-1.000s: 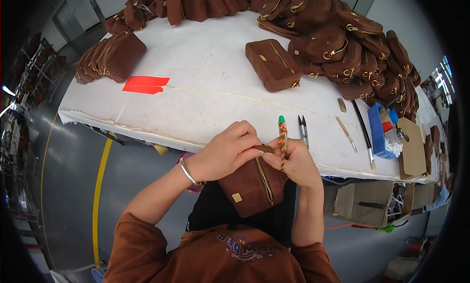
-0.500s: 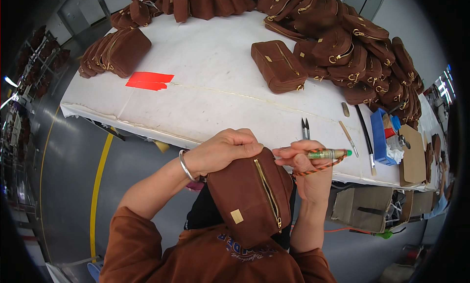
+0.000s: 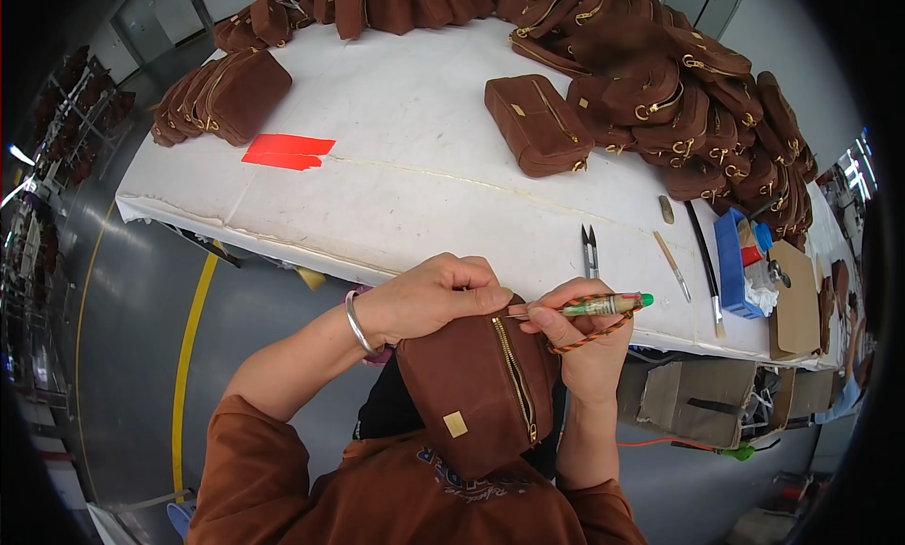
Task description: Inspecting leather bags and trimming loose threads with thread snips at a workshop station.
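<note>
A brown zippered bag (image 3: pixel 471 394) with a gold zip and a small gold plate rests tilted against my lap. My left hand (image 3: pixel 448 295) grips its upper edge, thumb pressed close to the zip's far end. Between the fingers of my right hand (image 3: pixel 580 333) is a slim pen-shaped tool (image 3: pixel 603 305) with a clear, patterned barrel, a green end and a striped cord. Its thin tip meets or nearly meets the bag's top edge beside my left thumb; exact contact cannot be made out.
The white table (image 3: pixel 377 215) carries a large pile of brown bags (image 3: pixel 650 92), one separate bag (image 3: pixel 537 125) and a row of bags (image 3: pixel 226 97). Red tape (image 3: pixel 287 152), thread snips (image 3: pixel 589 253), brushes (image 3: pixel 672 265) and a blue bin (image 3: pixel 733 262) lie there too. Cardboard boxes (image 3: pixel 698 404) stand below.
My right hand and the pen-shaped tool have moved left and slightly down, bringing the tip closer to my left thumb. The bag has shifted slightly; my left hand still grips it.
</note>
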`<state>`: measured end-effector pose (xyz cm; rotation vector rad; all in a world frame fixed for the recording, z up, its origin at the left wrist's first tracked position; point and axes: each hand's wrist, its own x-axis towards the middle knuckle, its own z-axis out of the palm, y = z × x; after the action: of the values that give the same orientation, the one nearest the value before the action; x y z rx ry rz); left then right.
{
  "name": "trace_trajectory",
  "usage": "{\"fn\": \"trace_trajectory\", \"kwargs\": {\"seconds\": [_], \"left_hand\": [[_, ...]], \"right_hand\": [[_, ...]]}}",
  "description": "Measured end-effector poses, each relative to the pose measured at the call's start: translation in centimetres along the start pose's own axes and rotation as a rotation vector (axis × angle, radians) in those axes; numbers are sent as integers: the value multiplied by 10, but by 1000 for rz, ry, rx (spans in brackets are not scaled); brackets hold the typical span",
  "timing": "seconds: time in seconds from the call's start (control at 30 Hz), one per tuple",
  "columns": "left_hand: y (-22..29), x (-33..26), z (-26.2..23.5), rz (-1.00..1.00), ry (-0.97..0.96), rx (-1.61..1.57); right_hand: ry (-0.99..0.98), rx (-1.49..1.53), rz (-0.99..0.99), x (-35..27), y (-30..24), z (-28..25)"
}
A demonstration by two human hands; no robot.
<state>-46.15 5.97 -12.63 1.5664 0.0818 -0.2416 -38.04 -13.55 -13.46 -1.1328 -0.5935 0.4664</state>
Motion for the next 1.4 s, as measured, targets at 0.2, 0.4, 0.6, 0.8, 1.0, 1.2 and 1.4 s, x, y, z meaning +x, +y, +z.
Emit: {"fn": "trace_trajectory", "kwargs": {"seconds": [0.2,0.4,0.6,0.8,1.0,1.2,1.4], "left_hand": [[-3,0,2,15,-8,-21],[-4,1,3,6,-12,-14],[-5,1,3,2,-7,-35],[-7,1,3,-20,5,-77],[-9,1,0,-66,2,-157],[-20,10,-3,-105,120,-305],[-15,-6,-20,0,133,-344]], "right_hand": [[1,-63,2,-2,-1,0],[1,-103,9,-3,0,-1],[16,-130,-17,-6,2,0],[-69,-410,-322,-3,10,-4],[-121,-693,-739,-5,20,1],[-178,-911,-1025,16,38,4],[-101,-512,-645,18,18,6]]}}
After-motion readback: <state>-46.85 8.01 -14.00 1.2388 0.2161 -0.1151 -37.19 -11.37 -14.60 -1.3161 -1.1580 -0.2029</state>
